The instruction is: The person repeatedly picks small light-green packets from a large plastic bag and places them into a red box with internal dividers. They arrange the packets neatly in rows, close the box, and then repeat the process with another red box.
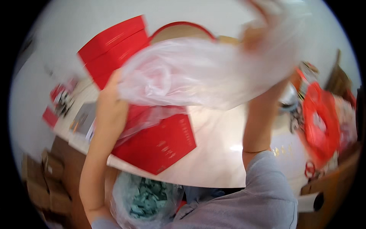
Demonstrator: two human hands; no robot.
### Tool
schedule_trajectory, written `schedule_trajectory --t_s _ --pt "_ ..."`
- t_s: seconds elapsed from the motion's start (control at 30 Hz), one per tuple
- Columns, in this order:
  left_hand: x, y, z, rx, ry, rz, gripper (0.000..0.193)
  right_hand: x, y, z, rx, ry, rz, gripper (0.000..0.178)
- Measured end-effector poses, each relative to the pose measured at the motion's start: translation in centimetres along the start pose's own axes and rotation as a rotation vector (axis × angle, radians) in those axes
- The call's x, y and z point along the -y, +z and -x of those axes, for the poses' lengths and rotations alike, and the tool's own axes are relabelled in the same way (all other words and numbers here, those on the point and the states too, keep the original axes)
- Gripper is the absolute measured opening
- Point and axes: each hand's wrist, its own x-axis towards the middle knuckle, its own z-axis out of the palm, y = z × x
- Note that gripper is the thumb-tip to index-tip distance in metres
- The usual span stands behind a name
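A translucent white plastic bag (198, 72) stretches across the air above the table, between my two hands. My left hand (113, 97) is closed on its left end. At the upper right, my right hand (255, 36) shows smeared by motion, partly behind or inside the film, so its fingers cannot be made out. Something pinkish shows faintly through the bag's left part. Below the bag lies a red card piece (160, 147) with gold print, partly covered by loose film. Behind my left hand stands a red box (116, 45), tilted.
A round red-rimmed thing (183, 24) leans at the wall. On the right of the table (217, 152) are a red plastic bag (322, 126) and red-handled scissors (309, 170). Below the front edge hangs a clear bag (120, 196) of green scraps. Cardboard boxes (36, 179) stand lower left.
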Motion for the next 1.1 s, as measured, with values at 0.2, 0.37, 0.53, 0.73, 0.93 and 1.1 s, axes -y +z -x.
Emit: schedule_trajectory --t_s 0.2,0.37,0.53,0.73,0.93,1.1 --pt "-5.0 5.8 -0.7 0.03 -0.113 0.662 0.048 -2.4 -2.1 9.1 0.507 0.145 0.439 0.04" --pt "-4.7 6.5 2.8 0.078 0.315 0.208 0.063 -4.7 -14.6 2.9 -0.01 -0.306 0.959 0.054" --pt "-2.0 7.2 11.7 0.392 0.173 0.251 0.017 -13.5 -30.2 1.9 0.385 0.004 1.658 0.045" --pt "0.2 7.2 19.7 0.469 -0.247 0.279 0.012 -19.3 -42.4 9.2 1.235 1.762 1.485 0.031" --pt "0.4 7.6 22.5 0.357 -0.566 0.301 0.015 -28.1 -54.1 11.7 2.055 1.43 1.595 0.021" --pt "0.5 5.1 25.4 0.168 -0.699 0.188 0.013 -25.9 -47.9 10.6 2.508 0.6 0.98 0.011"
